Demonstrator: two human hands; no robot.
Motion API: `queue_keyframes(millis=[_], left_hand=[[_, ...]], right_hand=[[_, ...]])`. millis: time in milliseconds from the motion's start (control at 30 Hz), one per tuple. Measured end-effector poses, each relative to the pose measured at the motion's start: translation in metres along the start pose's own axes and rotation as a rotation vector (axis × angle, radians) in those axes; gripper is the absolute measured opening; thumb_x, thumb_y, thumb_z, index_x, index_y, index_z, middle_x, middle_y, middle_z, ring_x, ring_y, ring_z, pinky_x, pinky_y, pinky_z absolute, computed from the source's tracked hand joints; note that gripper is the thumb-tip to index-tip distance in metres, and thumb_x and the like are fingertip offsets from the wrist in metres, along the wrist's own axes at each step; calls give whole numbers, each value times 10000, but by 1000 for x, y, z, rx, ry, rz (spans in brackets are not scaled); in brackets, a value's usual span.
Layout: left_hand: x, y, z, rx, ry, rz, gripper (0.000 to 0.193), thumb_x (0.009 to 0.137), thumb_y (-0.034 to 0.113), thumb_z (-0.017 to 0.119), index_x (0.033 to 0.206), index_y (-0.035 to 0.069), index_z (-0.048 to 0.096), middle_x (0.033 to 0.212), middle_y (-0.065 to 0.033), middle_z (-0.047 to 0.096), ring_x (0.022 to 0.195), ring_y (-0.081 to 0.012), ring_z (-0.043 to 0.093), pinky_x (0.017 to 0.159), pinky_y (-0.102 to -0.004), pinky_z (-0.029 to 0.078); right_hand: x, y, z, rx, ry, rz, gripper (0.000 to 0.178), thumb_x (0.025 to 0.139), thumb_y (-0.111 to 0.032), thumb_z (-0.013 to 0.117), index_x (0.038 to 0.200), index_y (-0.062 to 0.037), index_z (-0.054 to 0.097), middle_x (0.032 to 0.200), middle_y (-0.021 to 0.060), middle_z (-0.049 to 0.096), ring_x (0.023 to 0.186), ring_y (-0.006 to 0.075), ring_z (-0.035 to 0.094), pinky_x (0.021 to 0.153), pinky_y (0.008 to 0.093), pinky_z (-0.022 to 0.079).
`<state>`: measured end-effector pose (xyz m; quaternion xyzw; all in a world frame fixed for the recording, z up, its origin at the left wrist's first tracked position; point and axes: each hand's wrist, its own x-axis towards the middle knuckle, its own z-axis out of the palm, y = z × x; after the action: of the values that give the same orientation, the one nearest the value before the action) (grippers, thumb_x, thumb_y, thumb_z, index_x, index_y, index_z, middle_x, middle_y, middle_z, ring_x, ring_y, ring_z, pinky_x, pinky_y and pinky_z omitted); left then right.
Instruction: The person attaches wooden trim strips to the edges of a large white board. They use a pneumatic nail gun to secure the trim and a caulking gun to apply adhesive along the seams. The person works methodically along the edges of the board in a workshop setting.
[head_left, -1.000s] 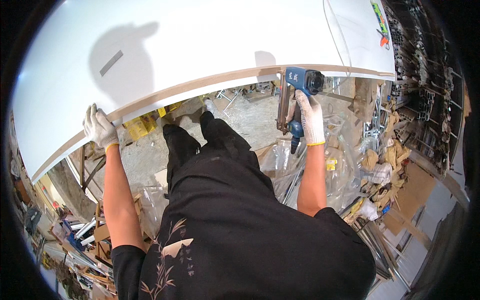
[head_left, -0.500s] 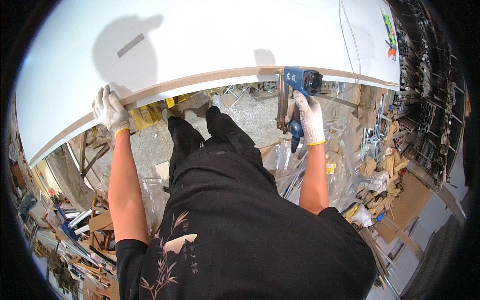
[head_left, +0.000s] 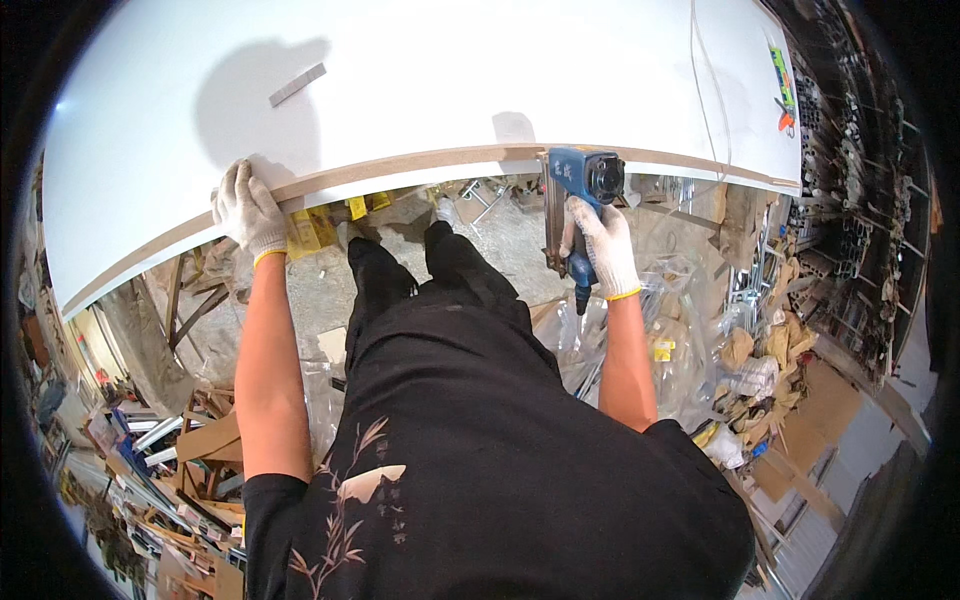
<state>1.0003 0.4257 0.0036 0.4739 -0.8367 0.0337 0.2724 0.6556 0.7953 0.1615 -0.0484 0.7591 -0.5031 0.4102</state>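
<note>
A long, narrow wooden strip (head_left: 420, 160) lies along the near edge of a large white board (head_left: 420, 80). My left hand (head_left: 248, 210), in a white knitted glove, grips the strip at the left, fingers over its top; the thumb's position is unclear. In my gloved right hand (head_left: 607, 245) is a blue nail gun (head_left: 580, 172), held by its handle. Its nose end is at the strip, right of the middle; whether it touches is hard to tell. Farther back on the board lies a short, flat grey strip (head_left: 298, 85).
A thin pale cable or hose (head_left: 712, 95) crosses the board's right side. Near the right edge lies a green and orange tool (head_left: 783, 90). Clear plastic sheeting (head_left: 675, 310) heaps below my right arm. Offcuts (head_left: 205, 440) pile at the left, and metal profiles (head_left: 860, 200) stack at the right.
The nail gun has moved a little left along the strip with my right hand. My left hand stays at about the same spot on the strip while the whole view shifts slightly.
</note>
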Motion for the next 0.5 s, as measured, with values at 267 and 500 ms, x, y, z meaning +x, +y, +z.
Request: queue_keyframes(millis=[267,500], left_hand=[[0,1,3,-61,69,15,337,1019,268,551,1224,110,768,1342,-93,706,1284,-284,628,1183,-527,392],[-3,12,2,-107,43,-54,373,1057,294,524,1316,110,720,1399,-121,676,1334,-294,595,1244,-503,342]], right_hand=[[1,1,26,-10,-71,9,293,1008,-303,750,1026,-31,641,676,56,654,543,145,617,528,295,482],[-2,2,50,-38,-114,14,269,1012,-255,747,1047,-13,635,688,58,652,549,145,617,536,304,499]])
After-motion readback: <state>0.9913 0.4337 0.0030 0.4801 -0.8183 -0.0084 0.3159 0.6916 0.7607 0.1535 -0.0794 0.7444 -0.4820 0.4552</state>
